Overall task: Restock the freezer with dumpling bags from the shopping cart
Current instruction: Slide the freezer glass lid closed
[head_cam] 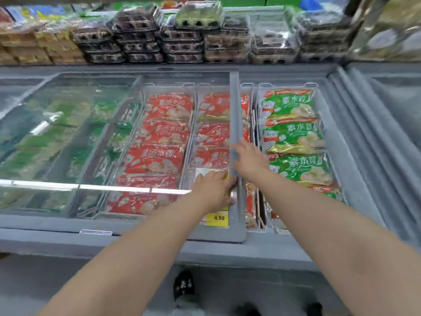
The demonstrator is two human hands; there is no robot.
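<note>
With the right grip [249, 159] pressing straight-fingered against the sliding lid's frame [235, 110] and the left grip [214, 190] on its glass, finger curl unclear, push both evenly along the rail so the lid cannot jam above the red dumpling bags [164, 133] in the freezer [45, 222].

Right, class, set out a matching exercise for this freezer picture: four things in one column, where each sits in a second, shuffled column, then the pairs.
Things
1. red bags
2. green bags
3. price tag
4. stacked trays

Places
A. above and behind the freezer
B. uncovered, at the right
C. under the glass lid
D. on the lid, at its near edge

Pairs: 1-C, 2-B, 3-D, 4-A
</note>
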